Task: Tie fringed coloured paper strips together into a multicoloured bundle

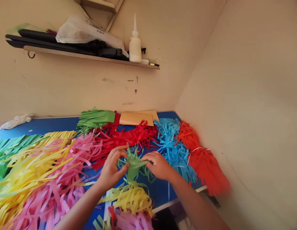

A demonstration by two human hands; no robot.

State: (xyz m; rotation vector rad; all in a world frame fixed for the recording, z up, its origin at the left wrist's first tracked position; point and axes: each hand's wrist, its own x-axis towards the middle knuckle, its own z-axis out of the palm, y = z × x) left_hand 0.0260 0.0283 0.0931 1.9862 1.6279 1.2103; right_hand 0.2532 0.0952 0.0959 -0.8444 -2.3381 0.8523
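Note:
A light green fringed tissue piece [132,169] hangs over the middle of the blue table, its strips spreading to both sides. My right hand [159,164] pinches some of its strips between thumb and fingers. My left hand [114,166] is at its left side, with thumb and fingers apart and curved around the edge of the green strips. Just below lies a yellow fringed bunch [134,198], and under that a pink one [134,220]. Red fringes [129,135] lie behind my hands.
Yellow [30,172] and pink fringes [50,195] cover the left of the blue table [66,124]. Blue [172,143] and orange-red fringes [206,166] lie right. Green fringe [97,118] and tan sheets [136,118] sit behind. A shelf [90,57] above holds a white bottle [135,48].

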